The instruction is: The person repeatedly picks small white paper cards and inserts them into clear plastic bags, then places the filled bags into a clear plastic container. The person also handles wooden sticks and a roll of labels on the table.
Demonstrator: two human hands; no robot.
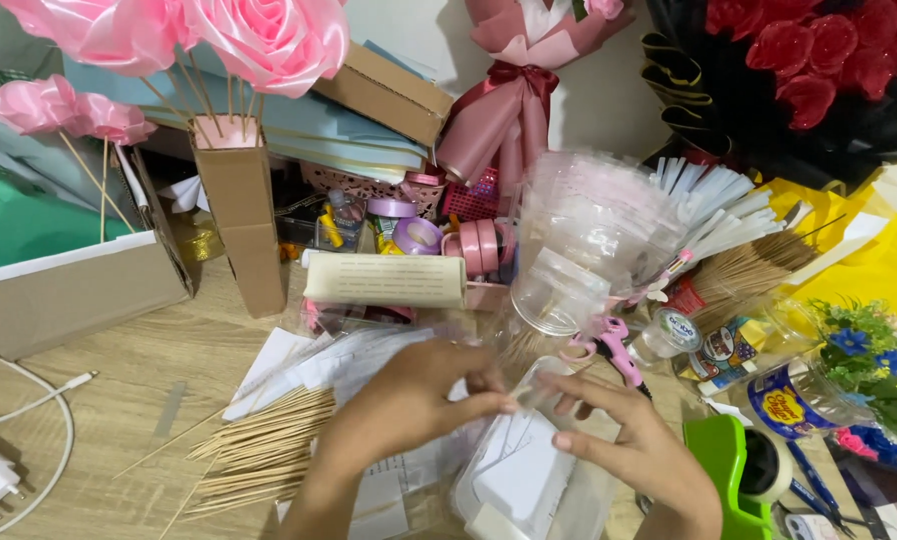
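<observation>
My left hand [409,400] and my right hand [624,445] meet over the table's front middle. Both pinch the same small clear plastic piece [531,388] between thumb and fingers. Under the hands lies a clear plastic box [519,480] with white paper inside. A loose pile of thin wooden skewers [264,450] lies just left of my left forearm. White paper sheets [299,365] are spread behind the left hand.
Pink ribbon roses [259,40] stand on sticks in a cardboard holder [239,210]. Clear plastic cups [589,240], ribbon rolls [419,235], a pink glue gun [614,345], a green tape dispenser [734,470], a red rose bouquet [809,60] and a white charger cable [29,430] crowd the wooden table.
</observation>
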